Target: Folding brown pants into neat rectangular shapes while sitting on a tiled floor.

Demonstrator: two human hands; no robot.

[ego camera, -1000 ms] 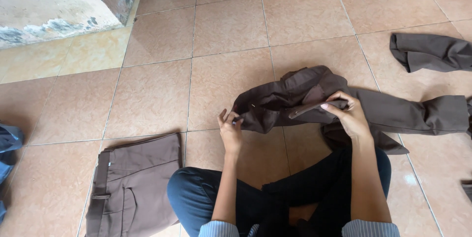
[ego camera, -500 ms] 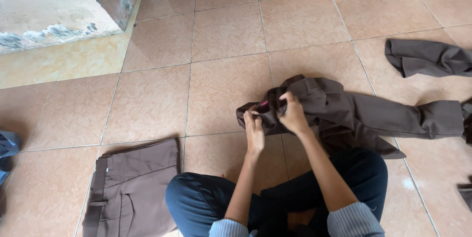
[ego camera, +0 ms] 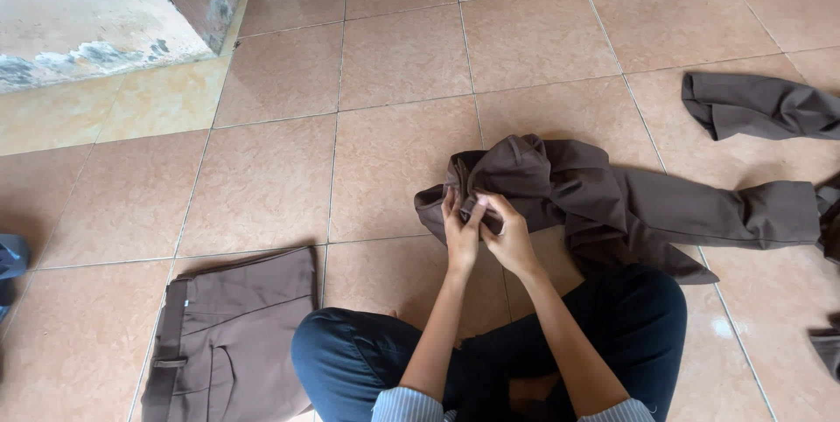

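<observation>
Terracotta floor tiles (ego camera: 262,195) stretch across the room, and a person sits cross-legged on them in dark blue trousers. Nearest, just left of the knee, a folded brown pair of trousers (ego camera: 232,330) lies flat. In front of the legs, the left hand (ego camera: 459,231) and right hand (ego camera: 507,234) meet, touching each other, each grip pinched on the bunched waist end of the crumpled brown trousers (ego camera: 612,199), whose leg trails off to the right along the floor. Farther right lies another brown garment (ego camera: 757,105). Far left, a worn concrete step (ego camera: 87,15) rises.
</observation>
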